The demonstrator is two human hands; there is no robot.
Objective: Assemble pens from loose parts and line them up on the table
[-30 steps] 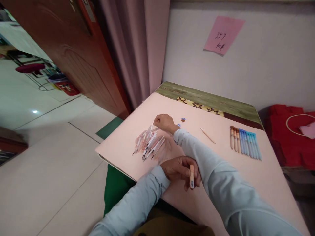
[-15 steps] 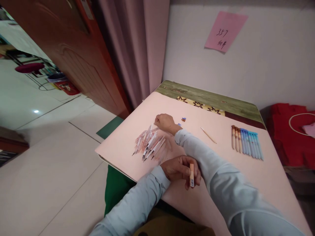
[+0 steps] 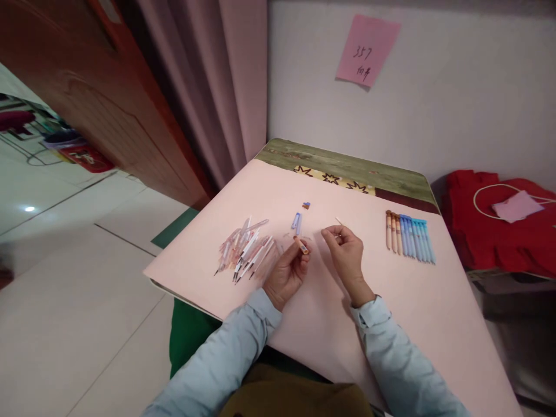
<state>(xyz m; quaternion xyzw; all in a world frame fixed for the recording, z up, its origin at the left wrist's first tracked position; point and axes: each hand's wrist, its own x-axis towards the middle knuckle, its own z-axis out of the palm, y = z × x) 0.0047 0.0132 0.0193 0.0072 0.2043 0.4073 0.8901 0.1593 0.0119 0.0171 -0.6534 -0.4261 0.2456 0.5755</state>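
Left hand (image 3: 286,272) grips an orange pen barrel (image 3: 300,245) between its fingertips, just right of the loose pen pile (image 3: 245,252); right hand (image 3: 347,252) pinches a thin refill (image 3: 338,222), raised beside the barrel. Pink note (image 3: 367,50) on the wall reads "357" above two unreadable characters. One second earlier the right hand lay crossed over at the pile; it has since withdrawn. Finished pens (image 3: 408,236) lie in a row well right of the pile.

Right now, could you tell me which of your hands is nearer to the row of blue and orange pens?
Right. The right hand lies just left of the row of pens on the pink mat; the left hand, holding an orange pen piece, sits farther away, beside the loose pile.
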